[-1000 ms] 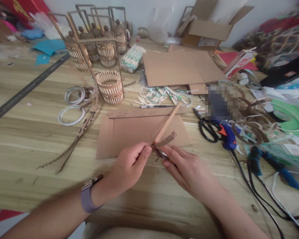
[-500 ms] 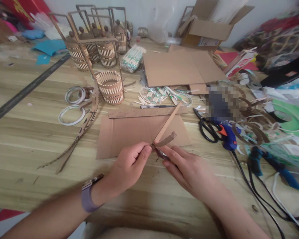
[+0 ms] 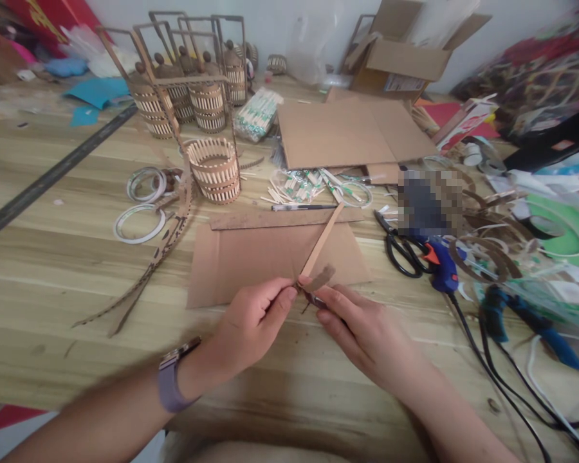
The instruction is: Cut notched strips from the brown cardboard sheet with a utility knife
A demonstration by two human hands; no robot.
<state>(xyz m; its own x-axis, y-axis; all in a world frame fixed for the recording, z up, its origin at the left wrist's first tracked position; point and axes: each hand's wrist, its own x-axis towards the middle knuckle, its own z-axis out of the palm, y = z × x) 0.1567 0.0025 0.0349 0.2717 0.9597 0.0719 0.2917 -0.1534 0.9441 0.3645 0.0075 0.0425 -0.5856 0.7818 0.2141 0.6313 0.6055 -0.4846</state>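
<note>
My left hand [image 3: 263,325] pinches a narrow cardboard strip [image 3: 323,241] between thumb and fingers; the strip slants up and away to the right. A short darker curled piece [image 3: 321,278] sticks out from the strip by my fingertips. In my closed right hand [image 3: 367,328] is a slim dark tool [image 3: 314,299] with a shiny part, perhaps a craft knife, mostly covered by the fingers. It meets the strip close to the left fingertips. Beneath and beyond the hands lies a flat cardboard sheet [image 3: 251,257], with a second cardboard piece [image 3: 280,220] along its far edge.
A slatted basket [image 3: 215,170] stands ahead on the left, with several lidded ones behind. Tape rolls [image 3: 139,224] and curved strips [image 3: 159,257] lie left. Black-handled scissors [image 3: 403,254], a blue glue gun [image 3: 444,267], pliers [image 3: 496,315] and cables crowd the right. Cardboard sheets [image 3: 338,132] lie behind.
The strip's far end has swung slightly left and toward me. The curled piece has shifted left and a little lower. Both hands stay almost in place, keeping their grips.
</note>
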